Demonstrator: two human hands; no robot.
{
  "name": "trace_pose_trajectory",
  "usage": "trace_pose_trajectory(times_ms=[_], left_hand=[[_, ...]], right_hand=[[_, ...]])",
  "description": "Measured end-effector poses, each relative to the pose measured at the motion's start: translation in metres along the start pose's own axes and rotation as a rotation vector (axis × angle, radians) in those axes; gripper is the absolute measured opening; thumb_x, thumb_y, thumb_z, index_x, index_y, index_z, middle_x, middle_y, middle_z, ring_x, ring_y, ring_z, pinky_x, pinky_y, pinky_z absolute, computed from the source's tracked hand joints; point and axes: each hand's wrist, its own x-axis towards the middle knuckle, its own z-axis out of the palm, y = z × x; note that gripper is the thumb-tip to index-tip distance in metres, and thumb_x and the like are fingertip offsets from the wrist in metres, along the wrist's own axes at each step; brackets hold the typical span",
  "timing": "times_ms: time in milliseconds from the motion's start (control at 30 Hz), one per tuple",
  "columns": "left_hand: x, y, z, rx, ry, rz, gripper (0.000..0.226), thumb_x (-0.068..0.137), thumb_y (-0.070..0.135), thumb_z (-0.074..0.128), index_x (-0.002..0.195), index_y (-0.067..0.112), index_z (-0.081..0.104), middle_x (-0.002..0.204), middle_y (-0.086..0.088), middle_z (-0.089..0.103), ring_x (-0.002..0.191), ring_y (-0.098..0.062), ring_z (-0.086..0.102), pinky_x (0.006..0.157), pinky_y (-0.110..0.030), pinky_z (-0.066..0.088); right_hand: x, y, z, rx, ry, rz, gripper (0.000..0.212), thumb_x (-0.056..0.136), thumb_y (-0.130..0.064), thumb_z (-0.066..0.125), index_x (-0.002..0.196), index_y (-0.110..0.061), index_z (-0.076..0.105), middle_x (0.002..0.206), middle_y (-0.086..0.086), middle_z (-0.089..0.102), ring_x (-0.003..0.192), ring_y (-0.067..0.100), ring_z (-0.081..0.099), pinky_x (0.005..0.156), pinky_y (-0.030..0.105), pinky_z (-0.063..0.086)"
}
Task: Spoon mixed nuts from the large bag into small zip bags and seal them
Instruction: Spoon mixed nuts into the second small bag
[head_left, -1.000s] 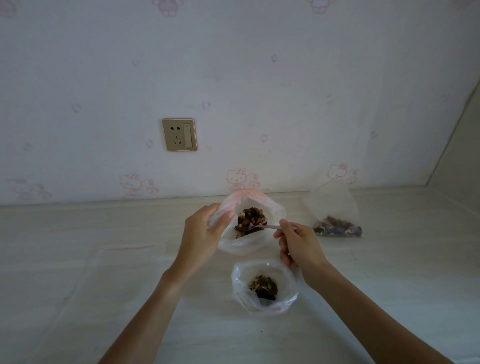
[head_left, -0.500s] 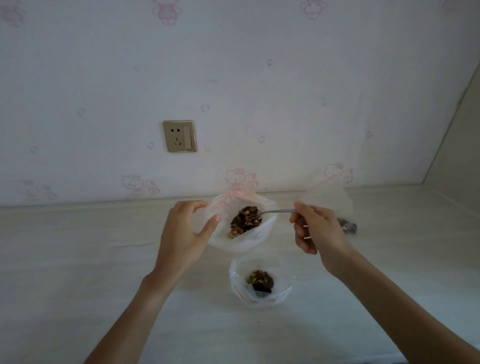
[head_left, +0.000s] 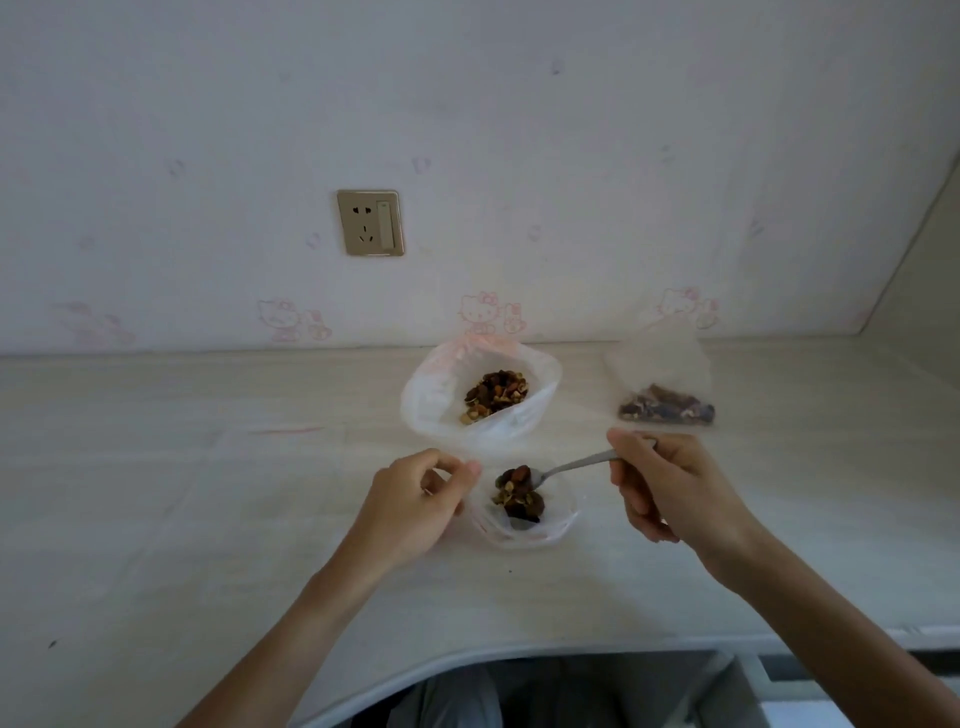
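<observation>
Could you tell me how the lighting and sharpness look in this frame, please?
Head view: dim, flat light, no glare; soft shadows under the small clear zip bag; the metal spoon and large clear plastic bag look soft; wide-angle lens bends the pale table's edge.

Three plastic bags holding mixed nuts are sitting on the tabletop (head_left: 208, 519): one large bag (head_left: 441, 405) lying open at the rear centre, one small zip bag (head_left: 550, 525) standing open in front of it, and one further small bag (head_left: 660, 384) resting off to the right near the wall. One metal spoon (head_left: 571, 467) is showing, carrying a load of nuts over the near small bag, and two hands are appearing, one left hand (head_left: 415, 499) and one right hand (head_left: 670, 488). One wall socket (head_left: 370, 223) is sitting on the wall behind.
</observation>
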Motion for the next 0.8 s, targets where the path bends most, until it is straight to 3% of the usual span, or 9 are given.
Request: trace_pose_trajectory(times_ms=[67,167,300,400,467,600,667,800], left_hand=[[0.001,0.003,0.003,-0.06,0.006,-0.016,0.016,0.098,0.043,0.068,0.088,0.03,0.073,0.069,0.009,0.075,0.054,-0.003,0.065,0.051,-0.013,0.045],[0.001,0.007,0.004,-0.076,0.039,0.009,0.013,0.097,0.031,0.071,0.085,0.028,0.073,0.066,0.005,0.074,0.051,-0.003,0.063,0.05,-0.01,0.042],[-0.001,0.005,0.0,-0.036,0.05,0.014,0.012,0.098,0.03,0.07,0.086,0.028,0.072,0.069,0.003,0.075,0.054,-0.004,0.065,0.055,-0.012,0.043],[-0.003,0.002,0.0,-0.027,0.055,0.025,0.012,0.098,0.03,0.07,0.086,0.028,0.072,0.069,0.002,0.075,0.054,-0.005,0.064,0.059,-0.016,0.045],[-0.004,0.001,0.001,-0.029,0.061,0.042,0.012,0.098,0.029,0.071,0.086,0.027,0.072,0.067,0.002,0.074,0.053,-0.004,0.062,0.057,-0.013,0.044],[-0.005,-0.003,0.001,-0.039,0.057,0.055,0.01,0.097,0.03,0.071,0.087,0.028,0.072,0.067,0.003,0.073,0.055,-0.004,0.062,0.056,-0.011,0.043],[-0.005,-0.004,0.001,-0.054,0.051,0.06,0.011,0.097,0.035,0.071,0.088,0.028,0.073,0.068,0.003,0.073,0.055,-0.004,0.062,0.055,-0.013,0.044],[-0.001,-0.002,-0.009,-0.095,0.064,0.094,0.017,0.098,0.043,0.066,0.09,0.029,0.073,0.071,0.003,0.073,0.055,-0.006,0.063,0.057,-0.014,0.047]], right_hand=[[-0.004,0.0,0.003,-0.172,0.005,-0.119,0.051,0.106,-0.034,0.048,0.066,-0.006,0.059,0.049,0.008,0.049,0.038,0.022,0.043,0.039,0.03,0.038],[-0.011,0.001,0.003,-0.477,0.001,-0.374,0.045,0.105,-0.041,0.044,0.071,-0.017,0.059,0.05,0.004,0.049,0.04,0.021,0.043,0.045,0.04,0.041],[-0.015,0.0,-0.004,-0.953,-0.038,-0.731,0.044,0.109,-0.041,0.038,0.077,-0.019,0.058,0.058,-0.009,0.047,0.044,0.015,0.042,0.044,0.033,0.039],[-0.013,0.003,-0.005,-0.969,-0.019,-0.788,0.043,0.108,-0.041,0.039,0.078,-0.018,0.059,0.06,-0.009,0.048,0.045,0.014,0.042,0.044,0.033,0.04],[-0.01,0.006,-0.003,-0.823,0.016,-0.733,0.044,0.108,-0.042,0.041,0.076,-0.018,0.06,0.057,-0.009,0.048,0.045,0.015,0.044,0.044,0.032,0.039],[-0.004,0.008,0.001,-0.3,0.07,-0.46,0.044,0.102,-0.044,0.051,0.069,-0.017,0.064,0.05,0.007,0.053,0.039,0.018,0.046,0.045,0.033,0.043],[0.001,0.009,0.002,-0.085,0.098,-0.286,0.048,0.101,-0.045,0.055,0.067,-0.012,0.064,0.049,0.008,0.053,0.04,0.02,0.046,0.044,0.024,0.04],[0.023,0.012,0.006,0.231,0.148,0.125,0.044,0.102,-0.042,0.058,0.071,-0.011,0.064,0.058,0.008,0.049,0.043,0.022,0.044,0.039,0.027,0.029]])
